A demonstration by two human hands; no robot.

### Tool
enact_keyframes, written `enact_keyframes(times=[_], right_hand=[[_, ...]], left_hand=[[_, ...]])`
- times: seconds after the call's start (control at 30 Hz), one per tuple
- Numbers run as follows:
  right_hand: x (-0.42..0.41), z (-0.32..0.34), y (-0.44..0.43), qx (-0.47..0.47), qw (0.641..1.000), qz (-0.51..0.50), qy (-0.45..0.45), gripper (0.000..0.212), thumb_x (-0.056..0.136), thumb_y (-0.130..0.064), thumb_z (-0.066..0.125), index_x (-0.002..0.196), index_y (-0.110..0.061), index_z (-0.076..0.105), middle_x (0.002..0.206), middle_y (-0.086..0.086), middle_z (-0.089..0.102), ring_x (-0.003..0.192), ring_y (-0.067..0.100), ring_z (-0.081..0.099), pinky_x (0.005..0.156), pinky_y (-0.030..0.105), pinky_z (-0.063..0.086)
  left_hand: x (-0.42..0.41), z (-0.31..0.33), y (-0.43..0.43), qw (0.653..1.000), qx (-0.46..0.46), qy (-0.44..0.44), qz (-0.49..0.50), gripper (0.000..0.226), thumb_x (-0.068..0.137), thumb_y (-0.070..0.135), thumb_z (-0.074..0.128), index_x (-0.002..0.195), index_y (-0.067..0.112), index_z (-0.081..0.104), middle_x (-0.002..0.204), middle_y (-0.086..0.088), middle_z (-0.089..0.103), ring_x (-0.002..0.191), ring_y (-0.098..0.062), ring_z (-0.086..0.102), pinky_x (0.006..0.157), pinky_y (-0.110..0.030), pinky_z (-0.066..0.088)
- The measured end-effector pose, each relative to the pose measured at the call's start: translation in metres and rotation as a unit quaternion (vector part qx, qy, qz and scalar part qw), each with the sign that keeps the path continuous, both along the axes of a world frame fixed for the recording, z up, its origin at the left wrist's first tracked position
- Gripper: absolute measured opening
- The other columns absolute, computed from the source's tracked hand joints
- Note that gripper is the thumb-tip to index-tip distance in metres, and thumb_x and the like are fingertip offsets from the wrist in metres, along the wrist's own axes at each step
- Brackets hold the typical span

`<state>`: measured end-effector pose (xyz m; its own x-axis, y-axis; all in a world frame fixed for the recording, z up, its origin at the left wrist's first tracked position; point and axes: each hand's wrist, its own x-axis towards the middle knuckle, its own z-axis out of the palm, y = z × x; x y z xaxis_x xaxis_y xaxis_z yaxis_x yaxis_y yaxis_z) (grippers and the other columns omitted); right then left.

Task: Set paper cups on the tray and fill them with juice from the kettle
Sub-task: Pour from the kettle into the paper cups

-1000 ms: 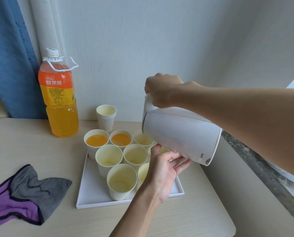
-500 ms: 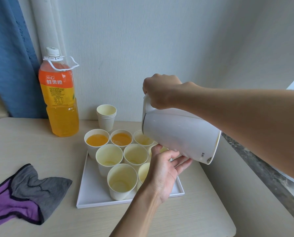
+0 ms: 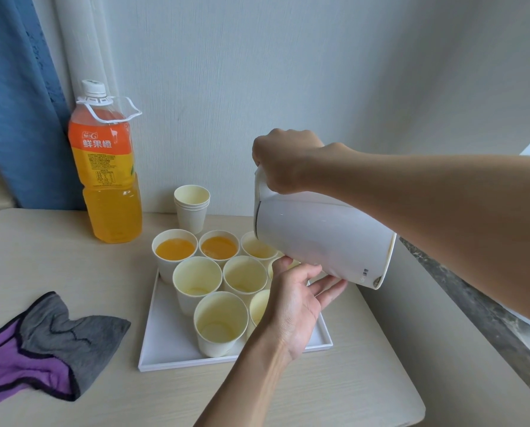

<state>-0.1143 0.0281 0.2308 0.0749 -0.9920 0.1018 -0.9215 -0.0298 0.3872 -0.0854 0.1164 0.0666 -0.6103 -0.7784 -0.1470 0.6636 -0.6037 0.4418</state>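
Note:
A white tray [image 3: 165, 349] on the table holds several paper cups. Two back cups, one [image 3: 175, 249] at the left and one [image 3: 219, 247] beside it, are full of orange juice. The back right cup [image 3: 257, 249] has a little juice and sits under the spout of the tilted white kettle [image 3: 319, 241]. My right hand [image 3: 285, 161] grips the kettle's handle from above. My left hand [image 3: 297, 306] reaches under the kettle, its straight fingers touching the lower side. Three nearer cups [image 3: 220, 322] look nearly empty; two more on the right are partly hidden by my left hand.
A stack of spare cups [image 3: 192, 204] stands behind the tray near the wall. A large orange juice bottle [image 3: 109, 180] stands at the back left by a blue curtain [image 3: 14, 103]. A grey and purple cloth [image 3: 48, 343] lies at the left. The table's edge runs close on the right.

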Motion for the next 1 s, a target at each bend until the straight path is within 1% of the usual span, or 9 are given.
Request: enact_keyframes(times=[0.23, 0.33, 0.43, 0.57, 0.63, 0.7, 0.8, 0.9, 1.0], right_hand=[[-0.002, 0.001, 0.0, -0.002, 1.0, -0.001, -0.003, 0.024, 0.079, 0.007, 0.045, 0.069, -0.014, 0.039, 0.072, 0.005, 0.04, 0.055, 0.02, 0.037, 0.049, 0.025, 0.026], [-0.003, 0.001, 0.001, -0.003, 1.0, -0.001, -0.009, 0.021, 0.08, 0.006, 0.045, 0.072, -0.013, 0.043, 0.072, 0.005, 0.041, 0.055, 0.02, 0.038, 0.049, 0.025, 0.027], [-0.005, 0.001, 0.001, -0.008, 1.0, -0.002, -0.016, 0.02, 0.081, 0.006, 0.046, 0.085, -0.012, 0.052, 0.074, 0.004, 0.043, 0.057, 0.021, 0.04, 0.05, 0.025, 0.028], [-0.007, 0.002, 0.002, -0.009, 1.0, -0.004, -0.019, 0.019, 0.08, 0.007, 0.046, 0.079, -0.012, 0.049, 0.072, 0.005, 0.042, 0.056, 0.021, 0.039, 0.05, 0.025, 0.027], [-0.008, 0.003, 0.003, -0.01, 1.0, -0.007, -0.025, 0.019, 0.079, 0.007, 0.045, 0.076, -0.012, 0.047, 0.071, 0.005, 0.041, 0.054, 0.02, 0.036, 0.05, 0.025, 0.027], [-0.01, 0.004, 0.004, -0.014, 0.999, -0.01, -0.036, 0.02, 0.08, 0.006, 0.046, 0.085, -0.011, 0.054, 0.072, 0.004, 0.042, 0.055, 0.02, 0.037, 0.05, 0.025, 0.028], [-0.012, 0.004, 0.007, -0.021, 0.998, -0.011, -0.052, 0.021, 0.083, 0.002, 0.049, 0.097, -0.01, 0.06, 0.081, 0.006, 0.05, 0.062, 0.025, 0.045, 0.05, 0.025, 0.029], [-0.015, 0.007, 0.016, -0.029, 0.997, -0.013, -0.074, 0.018, 0.089, -0.006, 0.049, 0.102, -0.01, 0.061, 0.093, 0.009, 0.056, 0.074, 0.03, 0.051, 0.052, 0.026, 0.029], [-0.022, 0.015, 0.03, -0.045, 0.992, -0.032, -0.115, 0.019, 0.091, -0.011, 0.048, 0.105, -0.01, 0.06, 0.099, 0.009, 0.056, 0.082, 0.032, 0.053, 0.058, 0.029, 0.034]], left_hand=[[-0.001, -0.001, -0.003, 1.0, -0.008, 0.006, -0.002, 0.068, 0.076, 0.001, 0.056, 0.143, 0.006, 0.047, 0.122, -0.02, 0.065, 0.104, -0.039, 0.073, 0.098, -0.051, 0.059], [-0.001, -0.002, -0.002, 1.0, -0.009, 0.002, -0.003, 0.072, 0.076, 0.0, 0.056, 0.147, 0.003, 0.044, 0.12, -0.019, 0.064, 0.105, -0.04, 0.071, 0.097, -0.051, 0.06], [-0.001, -0.002, -0.002, 1.0, -0.015, 0.001, -0.006, 0.074, 0.076, 0.0, 0.056, 0.149, 0.002, 0.041, 0.119, -0.018, 0.065, 0.104, -0.041, 0.07, 0.097, -0.051, 0.06], [-0.001, -0.003, -0.002, 1.0, -0.02, 0.004, -0.009, 0.074, 0.076, 0.0, 0.056, 0.149, 0.002, 0.041, 0.119, -0.019, 0.065, 0.106, -0.042, 0.07, 0.098, -0.051, 0.059], [0.0, -0.004, -0.002, 1.0, -0.023, 0.007, -0.01, 0.07, 0.078, -0.002, 0.055, 0.147, 0.002, 0.043, 0.117, -0.018, 0.066, 0.105, -0.042, 0.07, 0.097, -0.051, 0.06], [0.0, -0.005, -0.002, 0.999, -0.033, 0.004, -0.008, 0.057, 0.086, -0.007, 0.051, 0.142, 0.005, 0.047, 0.114, -0.017, 0.066, 0.104, -0.041, 0.071, 0.098, -0.052, 0.059], [-0.001, -0.008, -0.001, 0.999, -0.04, -0.02, 0.003, 0.05, 0.093, -0.011, 0.045, 0.139, 0.009, 0.049, 0.112, -0.016, 0.067, 0.104, -0.04, 0.068, 0.099, -0.051, 0.059], [-0.001, -0.008, 0.001, 0.998, -0.047, -0.025, 0.014, 0.055, 0.085, -0.008, 0.052, 0.137, 0.013, 0.05, 0.108, -0.014, 0.07, 0.103, -0.038, 0.065, 0.1, -0.049, 0.059], [0.002, -0.006, 0.004, 0.997, -0.058, -0.047, 0.03, 0.06, 0.074, 0.0, 0.058, 0.131, 0.017, 0.051, 0.098, -0.009, 0.07, 0.097, -0.034, 0.06, 0.098, -0.048, 0.056]])
